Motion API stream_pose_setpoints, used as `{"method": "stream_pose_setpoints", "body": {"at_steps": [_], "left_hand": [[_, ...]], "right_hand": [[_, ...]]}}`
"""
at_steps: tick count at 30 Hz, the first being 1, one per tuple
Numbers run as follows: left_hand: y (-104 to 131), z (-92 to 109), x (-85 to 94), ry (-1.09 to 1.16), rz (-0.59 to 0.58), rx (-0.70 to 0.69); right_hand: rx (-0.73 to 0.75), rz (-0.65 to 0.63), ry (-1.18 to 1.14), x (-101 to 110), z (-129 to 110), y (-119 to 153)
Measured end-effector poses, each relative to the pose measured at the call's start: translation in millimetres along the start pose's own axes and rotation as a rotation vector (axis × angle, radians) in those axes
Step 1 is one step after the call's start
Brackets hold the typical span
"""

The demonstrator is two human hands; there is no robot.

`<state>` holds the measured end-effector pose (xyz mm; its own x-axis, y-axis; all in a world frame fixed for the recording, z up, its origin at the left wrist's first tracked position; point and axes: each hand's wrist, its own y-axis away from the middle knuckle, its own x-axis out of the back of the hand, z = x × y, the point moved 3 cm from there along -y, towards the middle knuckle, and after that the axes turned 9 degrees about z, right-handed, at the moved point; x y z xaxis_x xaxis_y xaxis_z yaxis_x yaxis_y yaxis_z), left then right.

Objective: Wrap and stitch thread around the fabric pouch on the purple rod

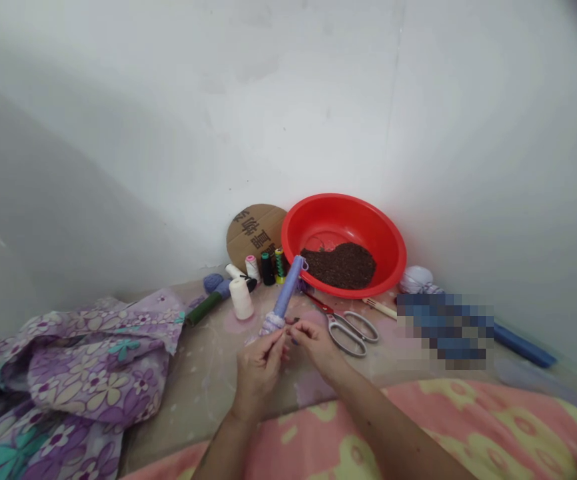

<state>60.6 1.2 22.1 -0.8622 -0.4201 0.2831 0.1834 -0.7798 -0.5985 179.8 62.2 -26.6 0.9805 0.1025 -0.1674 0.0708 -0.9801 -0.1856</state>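
My left hand (262, 363) is closed in a pinch, thumb and fingers pressed together. Close beside it my right hand (313, 340) also pinches, its fingertips almost meeting those of the left. Whatever lies between the fingertips is too small to make out. Just beyond them a lavender yarn-wrapped rod (288, 288) leans up toward the basin, a loose loop at its upper end. Around its lower end is a bunch of purple and white yarn (271, 323), next to my left fingers. Grey-handled scissors (347, 340) lie right of my right hand.
A red basin (393, 257) with dark brown grains stands against the wall by a round cardboard piece (243, 237). Thread spools (267, 270) and a white cone (241, 300) stand left. Floral fabric (93, 373) lies far left, a white yarn ball (415, 279) right, a pink-yellow blanket (318, 443) in front.
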Motion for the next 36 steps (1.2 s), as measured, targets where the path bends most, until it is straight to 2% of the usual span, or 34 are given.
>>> {"method": "stream_pose_setpoints", "body": {"at_steps": [4, 7, 12, 14, 18, 20, 23, 25, 27, 30, 33, 36], "left_hand": [[0, -6, 1.9, -0.005, 0.042, 0.059], [-1, -11, 2.4, 0.003, 0.054, 0.091], [-9, -16, -1.7, 0.005, 0.094, 0.09], [-13, -17, -4.2, -0.005, 0.107, 0.09], [-20, -18, -5.5, 0.067, 0.11, 0.134], [-23, -16, -3.5, 0.096, 0.103, 0.165], [-28, -11, 0.0, 0.096, 0.099, 0.221], [-31, -8, -0.1, 0.109, 0.1, 0.262], [-30, -6, -3.8, 0.177, 0.082, 0.319], [-22, -5, -13.7, 0.346, 0.029, 0.479], [-8, -3, -22.9, 0.49, -0.009, 0.63], [2, -1, -28.5, 0.535, -0.077, 0.7]], "right_hand": [[0.01, -0.134, 0.037, -8, 0, 1], [0.063, -0.176, 0.062, -14, -2, 1], [-0.041, -0.232, 0.031, -18, 9, -5], [-0.002, -0.2, 0.044, -17, 10, -8], [0.181, -0.074, 0.101, -13, 0, -8], [0.203, -0.019, 0.102, -11, -2, -8], [0.132, 0.039, 0.083, -6, 2, -12], [0.059, 0.033, 0.057, -4, 7, -14], [0.006, 0.019, 0.026, -3, 11, -16], [-0.047, 0.029, -0.021, -3, 11, -16], [-0.048, 0.076, -0.036, 0, 6, -13], [-0.011, 0.119, -0.015, 4, -1, -10]]}}
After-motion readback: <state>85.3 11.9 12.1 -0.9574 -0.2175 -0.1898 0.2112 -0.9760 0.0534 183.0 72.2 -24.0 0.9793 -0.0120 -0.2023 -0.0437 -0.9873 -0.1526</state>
